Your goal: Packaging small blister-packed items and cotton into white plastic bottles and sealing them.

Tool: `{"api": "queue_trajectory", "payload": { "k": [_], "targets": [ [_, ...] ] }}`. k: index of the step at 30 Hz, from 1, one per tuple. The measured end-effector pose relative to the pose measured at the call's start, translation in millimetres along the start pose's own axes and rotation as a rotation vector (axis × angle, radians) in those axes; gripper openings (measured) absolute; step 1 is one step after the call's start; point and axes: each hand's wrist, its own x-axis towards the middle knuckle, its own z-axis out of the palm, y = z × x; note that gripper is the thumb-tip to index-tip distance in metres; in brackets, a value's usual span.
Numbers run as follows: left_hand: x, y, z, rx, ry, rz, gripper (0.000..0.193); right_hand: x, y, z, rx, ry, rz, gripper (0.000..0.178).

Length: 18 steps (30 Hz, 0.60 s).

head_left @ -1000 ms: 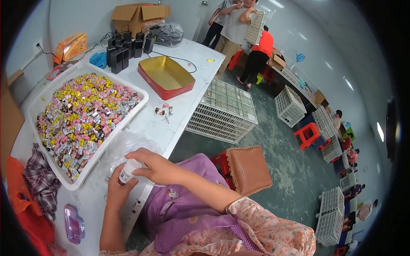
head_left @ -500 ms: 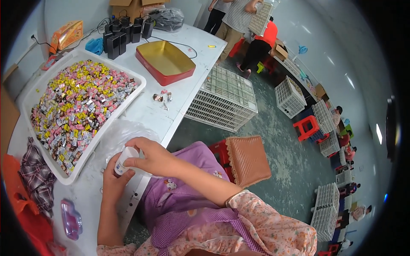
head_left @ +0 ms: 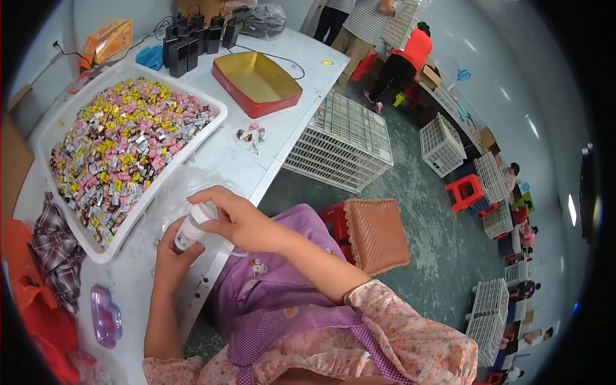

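A small white bottle with a printed label stands tilted between my hands over the table's near edge. My left hand is wrapped around its lower body. At the top, my right hand has its thumb and fingers around the white cap. Whether the cap is loose from the bottle I cannot tell. Clear plastic film lies crumpled on the table just beyond my hands. Beside it, a white tray holds a heap of small wrapped candies in pink, yellow, silver and brown.
A red tin with a gold inside, loose wrapped pieces and black devices sit farther back. A purple translucent case is at near left. White crates and a brown-cushioned stool stand on the floor right. Several people are beyond.
The whole view has shifted slightly. My right hand's fingers have moved up around the cap, and more of the bottle's white side and label shows. My left hand keeps its hold.
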Motion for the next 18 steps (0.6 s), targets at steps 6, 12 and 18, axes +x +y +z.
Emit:
{"api": "queue_trajectory", "payload": {
  "k": [6, 12, 18],
  "targets": [
    [-1.9, -2.6, 3.6, -0.058, 0.019, -0.005, 0.056, 1.3, 7.4, 5.4, -0.025, 0.083, -0.101, 0.042],
    [2.6, -10.0, -11.1, -0.048, 0.154, 0.079, 0.049, -0.4, 32.6, -1.4, 0.061, 0.25, 0.134, 0.04],
    [12.5, -5.7, -9.1, -0.21, 0.135, 0.062, 0.051, -9.8, 84.8, -14.1, -0.47, 0.228, 0.085, 0.044]
  ]
}}
